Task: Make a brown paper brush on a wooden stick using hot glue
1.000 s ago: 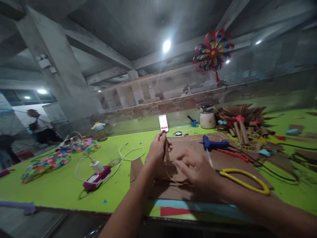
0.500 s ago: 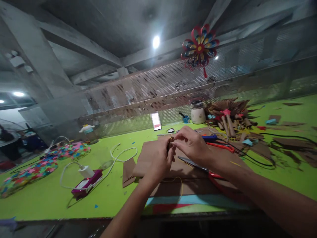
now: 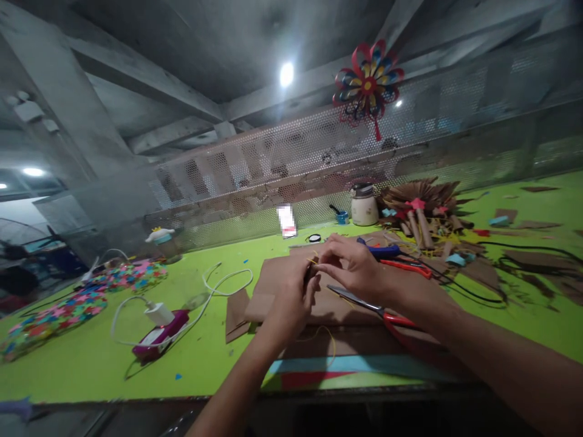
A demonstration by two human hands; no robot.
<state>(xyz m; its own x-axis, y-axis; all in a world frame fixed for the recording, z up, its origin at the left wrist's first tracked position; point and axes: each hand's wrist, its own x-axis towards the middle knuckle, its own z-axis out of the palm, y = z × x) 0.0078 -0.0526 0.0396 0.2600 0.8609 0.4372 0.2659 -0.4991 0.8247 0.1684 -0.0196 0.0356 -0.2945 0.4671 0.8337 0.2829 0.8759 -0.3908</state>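
Observation:
Above a stack of brown paper [image 3: 273, 279], my left hand [image 3: 296, 297] is closed on something small and dark that its own fingers mostly hide. Fingertips of my right hand [image 3: 350, 264] pinch together right beside it, at a short bit of yellow string [image 3: 312, 261]. A loop of yellow string [image 3: 334, 343] hangs below the hands over the paper. Under my right forearm lie scissors with red handles [image 3: 392, 318], blades pointing left.
Blue-handled pliers [image 3: 382, 250] and a red-handled tool [image 3: 410, 267] lie behind my right hand. A phone [image 3: 286, 221] leans at the back by a white jug [image 3: 364, 206]. Folded paper pieces [image 3: 419, 212] pile up right. Left are a purple power strip [image 3: 159, 337] and white cable [image 3: 232, 285].
My hands stay close together, with only small finger movement. The yellow string at the fingertips now shows more plainly. The view has shifted very slightly.

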